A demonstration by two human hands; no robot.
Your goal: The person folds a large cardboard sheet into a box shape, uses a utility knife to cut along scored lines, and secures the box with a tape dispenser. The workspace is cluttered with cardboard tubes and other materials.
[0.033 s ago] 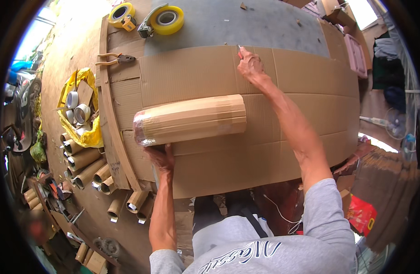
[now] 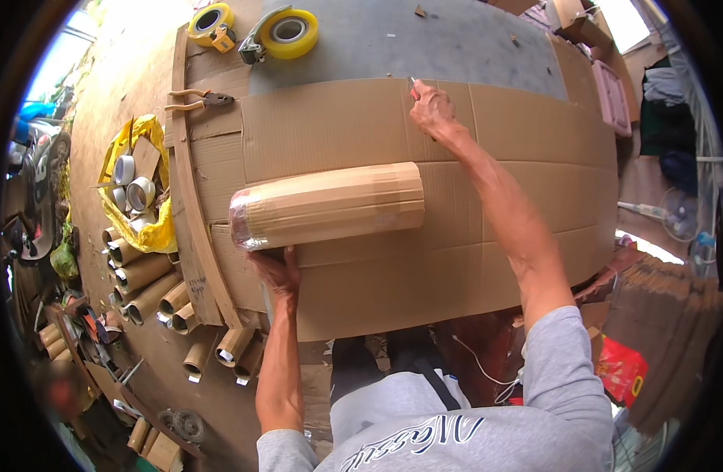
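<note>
Holding a red-handled knife (image 2: 414, 93), the right hand (image 2: 434, 112) is extended to the far edge of a broad, creased cardboard sheet (image 2: 361, 287); its fingers are closed around the handle, and the short blade points away from the body. Whether the blade touches the sheet cannot be told from this view. The left hand (image 2: 279, 274) lies at the near side of a cardboard roll (image 2: 330, 208), close to the roll's left end, with the thumb against or just beside it; the remaining fingers are partly hidden, so it cannot be told whether they grip. The roll rests on its side upon the sheet, left of the right forearm, its left end covered in shiny clear tape. Beneath the sheet extends the table (image 2: 463, 43), whose grey surface is exposed along the far side. At the far left stand a yellow tape roll (image 2: 195, 30) and, beside it, a tape dispenser (image 2: 253, 47) carrying a second yellow roll (image 2: 310, 38). Nearer, pliers (image 2: 217, 100) with tan handles lie across a wooden strip (image 2: 187, 161) bordering the table's left side. Beyond this strip, on the floor, a yellow bag (image 2: 161, 234) contains white tape rolls (image 2: 141, 193), and cardboard tubes (image 2: 145, 273) lie grouped just below it.
</note>
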